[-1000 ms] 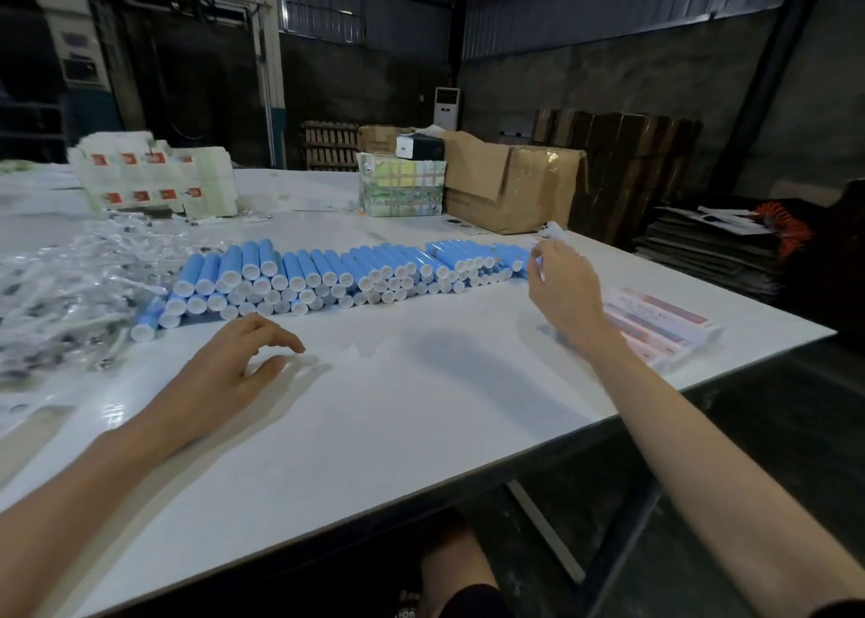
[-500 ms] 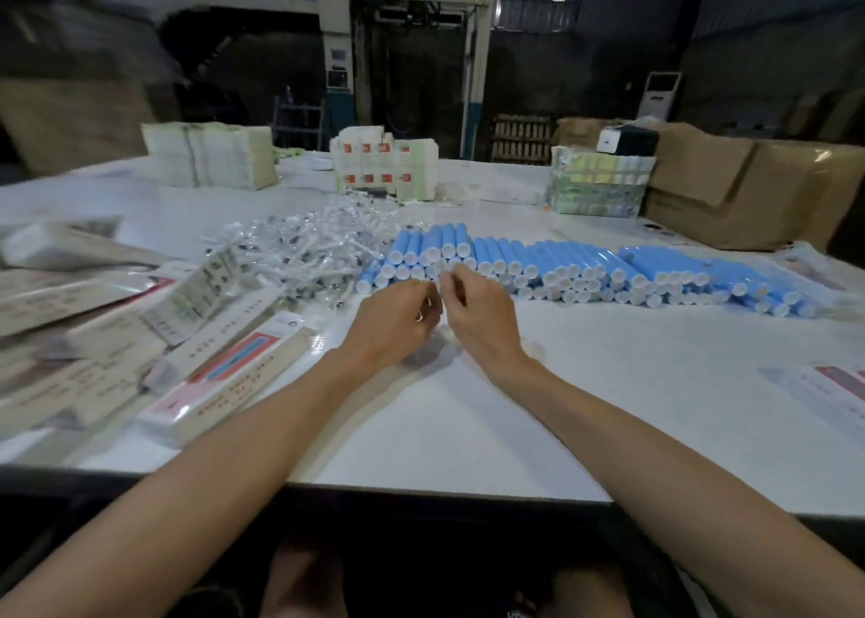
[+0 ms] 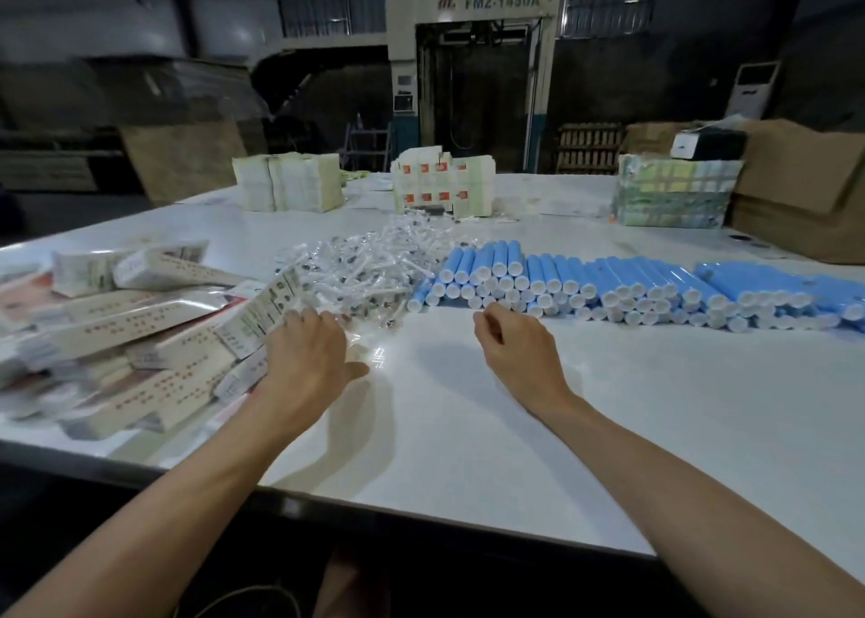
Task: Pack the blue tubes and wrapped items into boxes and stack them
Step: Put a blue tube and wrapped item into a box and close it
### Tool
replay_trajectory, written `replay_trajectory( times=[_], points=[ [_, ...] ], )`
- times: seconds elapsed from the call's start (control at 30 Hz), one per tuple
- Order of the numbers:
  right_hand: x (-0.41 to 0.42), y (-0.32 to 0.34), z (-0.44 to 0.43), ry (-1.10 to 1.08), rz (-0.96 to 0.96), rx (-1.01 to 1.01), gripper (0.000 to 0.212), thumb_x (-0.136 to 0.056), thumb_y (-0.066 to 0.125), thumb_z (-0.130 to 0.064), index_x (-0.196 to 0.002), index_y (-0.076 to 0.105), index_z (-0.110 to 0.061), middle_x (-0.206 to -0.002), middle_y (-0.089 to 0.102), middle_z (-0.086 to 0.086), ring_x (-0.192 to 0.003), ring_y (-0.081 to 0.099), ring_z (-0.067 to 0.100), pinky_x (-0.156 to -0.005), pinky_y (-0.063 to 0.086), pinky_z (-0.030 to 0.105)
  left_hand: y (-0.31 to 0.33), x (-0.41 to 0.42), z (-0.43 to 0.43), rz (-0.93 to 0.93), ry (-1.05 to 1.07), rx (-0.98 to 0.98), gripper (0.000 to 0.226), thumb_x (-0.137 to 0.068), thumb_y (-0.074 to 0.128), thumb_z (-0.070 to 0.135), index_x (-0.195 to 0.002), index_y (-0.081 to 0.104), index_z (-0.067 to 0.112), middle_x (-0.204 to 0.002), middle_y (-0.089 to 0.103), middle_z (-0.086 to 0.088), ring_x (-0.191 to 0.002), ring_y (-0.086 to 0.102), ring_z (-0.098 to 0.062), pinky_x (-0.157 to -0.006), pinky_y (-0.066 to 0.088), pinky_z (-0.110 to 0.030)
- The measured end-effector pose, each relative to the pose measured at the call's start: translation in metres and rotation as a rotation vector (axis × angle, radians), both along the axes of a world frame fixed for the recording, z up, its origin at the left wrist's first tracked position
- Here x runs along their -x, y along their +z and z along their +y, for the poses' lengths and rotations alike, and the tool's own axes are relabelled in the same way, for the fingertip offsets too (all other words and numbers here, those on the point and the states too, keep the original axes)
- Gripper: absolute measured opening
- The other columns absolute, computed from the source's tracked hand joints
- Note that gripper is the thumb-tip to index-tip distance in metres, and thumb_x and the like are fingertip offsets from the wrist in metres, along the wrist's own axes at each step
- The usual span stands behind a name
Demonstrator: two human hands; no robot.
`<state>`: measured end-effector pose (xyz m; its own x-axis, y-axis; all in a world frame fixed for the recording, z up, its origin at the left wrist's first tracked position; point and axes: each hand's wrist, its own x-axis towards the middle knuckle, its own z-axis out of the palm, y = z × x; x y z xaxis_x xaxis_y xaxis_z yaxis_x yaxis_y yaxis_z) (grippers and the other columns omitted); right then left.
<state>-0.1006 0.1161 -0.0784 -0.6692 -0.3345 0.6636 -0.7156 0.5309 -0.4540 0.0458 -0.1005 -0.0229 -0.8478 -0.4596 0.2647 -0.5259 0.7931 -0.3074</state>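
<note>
Since half a second ago the two hands have parted from the left end of the tube row: the left hand (image 3: 306, 355) has swung out toward the left of the frame, and the right hand (image 3: 517, 346) has drawn slightly back.

Across the middle of the frame runs the white tabletop (image 3: 468, 430). At its right edge stands a brown carton (image 3: 805, 187). A loose pile of flat printed boxes (image 3: 140, 318) fills the left side. The blue tubes (image 3: 608, 280) lie in a long stacked row from the centre to the right edge, white caps toward the camera. Just left of them, touching the row's end, is the heap of clear wrapped items (image 3: 370, 271). Toward the top of the tabletop sit a white stack (image 3: 290, 182) and a stack with red marks (image 3: 442, 182).

The left hand is spread flat, fingertips touching the near end of one box. The right hand hovers just below the tubes, fingers loosely curled, holding nothing.
</note>
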Motion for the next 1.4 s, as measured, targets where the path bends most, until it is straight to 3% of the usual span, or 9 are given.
replay_trajectory(
  times=[0.2,0.37,0.57,0.7,0.9,1.03,1.17,1.27,1.4],
  points=[
    [0.002,-0.001,0.003,0.026,-0.065,0.05,0.039,-0.105,0.05,-0.035,-0.07,0.044,-0.022,-0.055,0.048,-0.002,-0.054,0.048,0.019,-0.054,0.041,0.04,-0.002,-0.009,-0.01,-0.074,-0.003,-0.007,0.066,-0.101,0.051,0.071,-0.134,0.067,0.016,-0.145,0.057,-0.01,-0.137,0.055,-0.03,-0.093,0.053,-0.039],
    [0.002,-0.003,0.003,0.039,-0.129,0.058,0.034,-0.103,0.049,-0.038,-0.073,0.05,-0.022,-0.059,0.055,-0.001,-0.059,0.052,0.02,-0.058,0.046,0.042,-0.001,-0.001,-0.013,0.023,-0.105,-0.065,0.029,-0.112,0.051,0.043,-0.105,0.062,0.017,-0.099,0.07,-0.003,-0.098,0.071,-0.027,-0.067,0.046,-0.033],
    [0.003,-0.002,0.002,0.035,-0.19,0.067,0.034,-0.103,0.05,-0.038,-0.075,0.052,-0.02,-0.066,0.062,0.001,-0.062,0.057,0.019,-0.064,0.051,0.045,0.042,0.032,-0.013,0.256,-0.46,-0.805,0.024,-0.109,0.058,0.047,-0.099,0.056,0.026,-0.084,0.071,0.003,-0.062,0.072,-0.008,-0.046,0.049,-0.015],
    [0.004,0.004,0.004,0.033,-0.291,0.175,0.031,-0.104,0.053,-0.035,-0.08,0.06,-0.018,-0.075,0.068,0.005,-0.07,0.064,0.028,-0.069,0.057,0.05,0.05,0.07,0.008,0.467,-0.579,-1.419,0.023,-0.104,0.066,0.045,-0.117,0.067,0.026,-0.094,0.083,0.004,-0.08,0.082,-0.015,-0.061,0.062,-0.028],
    [0.046,0.044,0.014,-0.109,-0.299,0.219,0.013,-0.105,0.055,-0.023,-0.095,0.064,-0.019,-0.083,0.066,-0.009,-0.077,0.064,0.01,-0.069,0.052,0.035,0.013,0.111,0.027,0.683,-0.553,-1.898,0.03,-0.108,0.064,0.039,-0.128,0.067,0.016,-0.108,0.083,-0.006,-0.079,0.078,-0.02,-0.071,0.066,-0.033],
    [0.096,0.076,0.013,-0.244,-0.309,0.197,0.01,-0.103,0.053,-0.018,-0.106,0.061,-0.013,-0.09,0.064,0.003,-0.078,0.06,0.024,-0.067,0.049,0.038,-0.008,0.116,0.025,0.736,-0.509,-2.189,0.031,-0.108,0.063,0.031,-0.13,0.065,0.009,-0.108,0.081,-0.016,-0.074,0.076,-0.023,-0.067,0.065,-0.034],
    [0.132,0.095,-0.004,-0.326,-0.374,0.025,0.015,-0.104,0.052,-0.022,-0.1,0.057,-0.008,-0.096,0.06,0.008,-0.09,0.056,0.03,-0.077,0.045,0.039,-0.011,0.114,0.022,0.72,-0.554,-2.314,0.027,-0.107,0.053,0.023,-0.128,0.063,0.01,-0.108,0.08,-0.017,-0.078,0.074,-0.025,-0.073,0.066,-0.037],
    [0.146,0.097,-0.02,-0.331,-0.441,-0.173,0.031,-0.106,0.05,-0.027,-0.079,0.044,-0.012,-0.079,0.047,0.006,-0.084,0.05,0.028,-0.065,0.037,0.034,-0.012,0.116,0.021,0.717,-0.574,-2.287,0.032,-0.108,0.052,0.018,-0.138,0.058,0.006,-0.116,0.079,-0.018,-0.086,0.076,-0.027,-0.079,0.068,-0.039],
    [0.153,0.093,-0.03,-0.35,-0.511,-0.323,0.026,-0.108,0.046,-0.028,-0.113,0.055,-0.004,-0.107,0.054,0.012,-0.103,0.058,0.033,-0.077,0.042,0.035,-0.017,0.118,0.018,0.678,-0.676,-2.19,0.037,-0.11,0.059,0.019,-0.143,0.057,0.004,-0.125,0.077,-0.019,-0.1,0.079,-0.031,-0.085,0.067,-0.042]
  ],
)
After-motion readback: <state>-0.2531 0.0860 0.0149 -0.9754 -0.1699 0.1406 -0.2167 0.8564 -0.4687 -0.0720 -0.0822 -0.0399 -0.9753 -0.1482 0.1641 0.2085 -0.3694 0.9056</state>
